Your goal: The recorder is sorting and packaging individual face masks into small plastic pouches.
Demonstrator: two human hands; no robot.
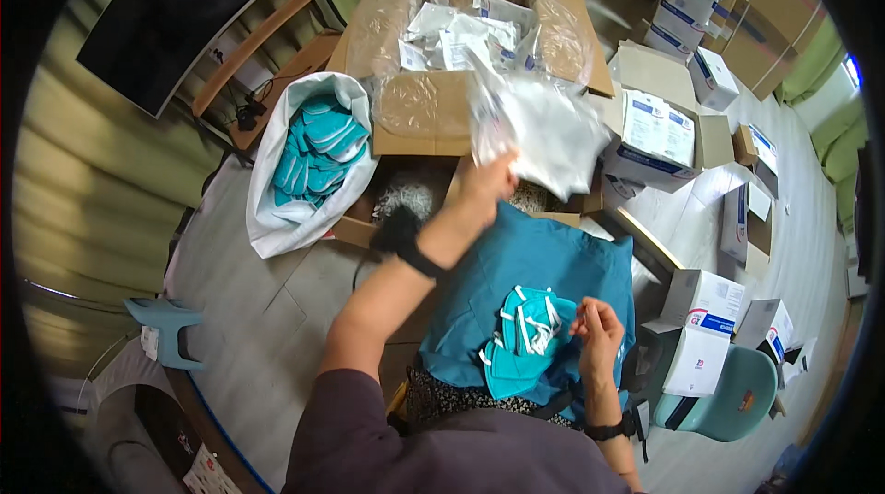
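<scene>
My left hand point(491, 182) reaches forward with its fingers closed on a whitish plastic bag point(553, 130). The bag is blurred by motion, held up in front of the large carton. On my lap lies a teal cloth point(479, 282), and on it rests a small pile of teal face masks point(525, 346) with white straps. Just to the right of that pile is my right hand point(599, 333), its fingers curled and pinched together. Whatever may sit between those fingertips is too small to make out.
Ahead, a plastic-lined carton point(424, 107) holds several white packets point(461, 33). At left stands a white sack point(263, 208) of teal masks. An open box point(650, 162) of packets is at right, with more boxes beyond. A teal chair point(728, 402) stands right; a stool point(166, 328) left.
</scene>
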